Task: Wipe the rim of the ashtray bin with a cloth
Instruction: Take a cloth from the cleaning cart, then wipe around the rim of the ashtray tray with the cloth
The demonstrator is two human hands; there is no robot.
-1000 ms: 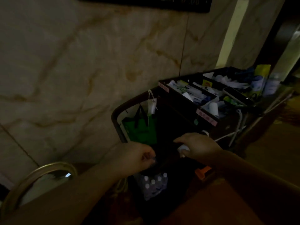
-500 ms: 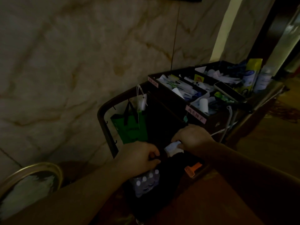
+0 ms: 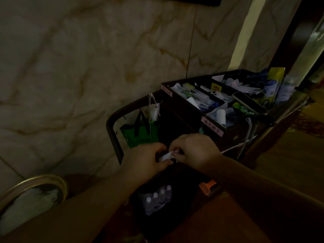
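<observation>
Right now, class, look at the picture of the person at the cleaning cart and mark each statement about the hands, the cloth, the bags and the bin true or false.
1. Both hands are on a small white cloth. True: the left hand and right hand pinch it between them.
2. The cloth is wiping the gold-rimmed bin. False: the bin sits at lower left, apart from the hands.
3. A green bag hangs from the cart's dark handle bar. True.
4. The pack of bottles sits in the cart's top tray. False: it is low down, below the hands.
5. The wall behind is bare brick. False: the wall is veined marble.
</observation>
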